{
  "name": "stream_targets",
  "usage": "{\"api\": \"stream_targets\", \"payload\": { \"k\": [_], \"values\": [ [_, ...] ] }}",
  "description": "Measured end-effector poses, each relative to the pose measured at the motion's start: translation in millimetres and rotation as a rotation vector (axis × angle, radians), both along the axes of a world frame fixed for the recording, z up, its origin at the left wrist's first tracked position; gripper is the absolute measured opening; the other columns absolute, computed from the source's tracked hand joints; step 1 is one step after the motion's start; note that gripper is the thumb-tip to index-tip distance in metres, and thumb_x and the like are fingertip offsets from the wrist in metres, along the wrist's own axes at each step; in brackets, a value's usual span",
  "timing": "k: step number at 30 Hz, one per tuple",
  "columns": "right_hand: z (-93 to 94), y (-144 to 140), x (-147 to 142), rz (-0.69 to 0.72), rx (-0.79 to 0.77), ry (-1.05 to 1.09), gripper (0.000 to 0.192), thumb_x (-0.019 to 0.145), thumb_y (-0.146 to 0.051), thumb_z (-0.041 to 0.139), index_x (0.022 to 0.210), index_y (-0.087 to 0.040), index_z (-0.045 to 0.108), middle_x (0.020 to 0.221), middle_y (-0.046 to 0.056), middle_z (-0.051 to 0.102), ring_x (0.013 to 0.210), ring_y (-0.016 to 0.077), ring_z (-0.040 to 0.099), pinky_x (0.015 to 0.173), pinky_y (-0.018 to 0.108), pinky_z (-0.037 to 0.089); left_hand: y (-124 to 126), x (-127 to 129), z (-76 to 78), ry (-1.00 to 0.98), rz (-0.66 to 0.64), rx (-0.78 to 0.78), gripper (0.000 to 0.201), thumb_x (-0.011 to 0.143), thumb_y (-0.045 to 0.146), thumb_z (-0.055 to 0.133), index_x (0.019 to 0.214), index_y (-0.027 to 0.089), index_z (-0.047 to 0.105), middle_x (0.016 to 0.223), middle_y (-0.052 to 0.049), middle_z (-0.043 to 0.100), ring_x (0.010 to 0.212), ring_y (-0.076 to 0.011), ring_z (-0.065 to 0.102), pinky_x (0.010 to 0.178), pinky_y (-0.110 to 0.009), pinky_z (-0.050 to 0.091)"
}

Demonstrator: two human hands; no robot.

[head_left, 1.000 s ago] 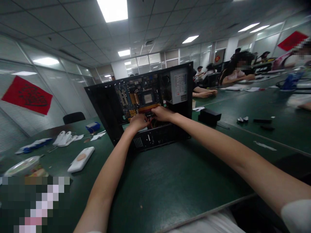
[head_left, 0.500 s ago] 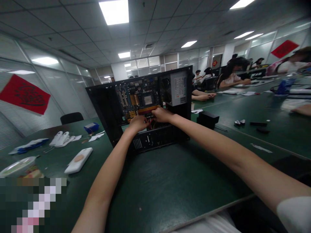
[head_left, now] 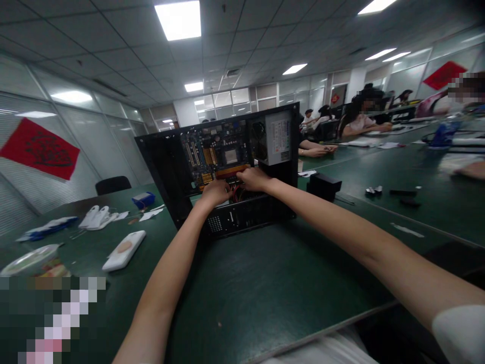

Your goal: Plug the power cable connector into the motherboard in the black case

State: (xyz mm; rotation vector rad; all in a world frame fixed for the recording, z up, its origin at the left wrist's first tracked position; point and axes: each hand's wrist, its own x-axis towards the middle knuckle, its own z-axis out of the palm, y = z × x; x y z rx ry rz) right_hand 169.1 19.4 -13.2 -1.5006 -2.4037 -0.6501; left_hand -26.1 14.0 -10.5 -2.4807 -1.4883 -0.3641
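A black computer case [head_left: 242, 222] stands open-sided on the table, its inside facing me. In it are a motherboard [head_left: 220, 146] and, at upper right, a grey power supply [head_left: 278, 136] beside a dark fan [head_left: 259, 140]. My left hand [head_left: 216, 192] is closed at the board's lower edge, its fingertips on thin red and dark cables [head_left: 236, 193]. My right hand [head_left: 253, 179] is closed just to the right, beside the red and yellow memory slots [head_left: 232, 172]; what its fingers pinch is hidden. The cables run between the two hands.
On the green table [head_left: 280, 283] at left lie a white power bank-like object [head_left: 124, 251], a lidded tub [head_left: 34, 260], white gloves or bags [head_left: 97, 217] and a blue box [head_left: 143, 200]. A black box [head_left: 324, 187] is right of the case. Other people sit farther right.
Almost nothing differs. Both hands stay at the same spot inside the case, and the view has shifted very slightly.
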Motion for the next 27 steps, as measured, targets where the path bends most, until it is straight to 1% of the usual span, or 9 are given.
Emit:
{"api": "stream_targets", "payload": {
  "k": [3, 7, 11, 15, 19, 27],
  "values": [
    [0.0, -0.2, -0.1, 0.001, -0.002, -0.002, 0.035, 0.094, -0.035, 0.061, 0.124, -0.016, 0.066, 0.116, 0.019, 0.074, 0.104, 0.0322, 0.071, 0.078, 0.034, 0.049, -0.1, -0.2, 0.1, 0.000, 0.000, -0.001, 0.028, 0.088, 0.045, 0.061, 0.098, 0.028, 0.082, 0.103, -0.007, 0.078, 0.103, -0.0294, 0.071, 0.085, -0.036, 0.055],
    [-0.9, 1.2, -0.1, 0.003, 0.007, -0.013, 0.036, 0.094, -0.035, 0.060, 0.124, -0.015, 0.065, 0.116, 0.019, 0.074, 0.103, 0.0335, 0.071, 0.077, 0.035, 0.049, -0.2, -0.1, 0.4, 0.004, 0.013, -0.011, 0.029, 0.088, 0.041, 0.060, 0.101, 0.028, 0.081, 0.106, -0.008, 0.078, 0.104, -0.0302, 0.071, 0.084, -0.037, 0.055],
    [-0.4, 1.3, -1.0, 0.003, 0.009, -0.020, 0.035, 0.093, -0.034, 0.060, 0.123, -0.015, 0.066, 0.115, 0.019, 0.074, 0.103, 0.0349, 0.072, 0.075, 0.036, 0.050, 0.7, -0.5, -0.1, 0.000, 0.011, -0.002, 0.029, 0.088, 0.042, 0.060, 0.101, 0.028, 0.081, 0.108, -0.008, 0.078, 0.104, -0.0301, 0.071, 0.085, -0.037, 0.055],
    [1.0, -0.5, -2.7, -0.001, -0.012, -0.012, 0.035, 0.094, -0.031, 0.059, 0.124, -0.014, 0.065, 0.115, 0.020, 0.074, 0.104, 0.0342, 0.072, 0.077, 0.036, 0.050, 1.2, -0.6, -0.2, -0.001, -0.004, -0.007, 0.029, 0.088, 0.045, 0.061, 0.100, 0.027, 0.081, 0.108, -0.008, 0.078, 0.105, -0.0303, 0.071, 0.087, -0.037, 0.055],
    [0.5, -0.8, -2.8, 0.009, -0.011, 0.002, 0.035, 0.095, -0.033, 0.059, 0.124, -0.014, 0.065, 0.116, 0.020, 0.074, 0.105, 0.0337, 0.071, 0.078, 0.035, 0.050, 0.1, -0.2, 0.2, 0.008, 0.018, -0.008, 0.029, 0.089, 0.043, 0.060, 0.102, 0.027, 0.081, 0.107, -0.009, 0.078, 0.104, -0.0306, 0.071, 0.085, -0.037, 0.055],
    [-1.9, 2.5, -2.4, 0.002, 0.004, -0.001, 0.035, 0.095, -0.034, 0.059, 0.123, -0.014, 0.065, 0.114, 0.019, 0.075, 0.104, 0.0342, 0.072, 0.077, 0.036, 0.051, -1.4, 0.6, 1.4, 0.017, 0.035, -0.024, 0.031, 0.090, 0.044, 0.059, 0.105, 0.028, 0.081, 0.110, -0.009, 0.077, 0.107, -0.0307, 0.070, 0.087, -0.036, 0.055]
  ]
}}
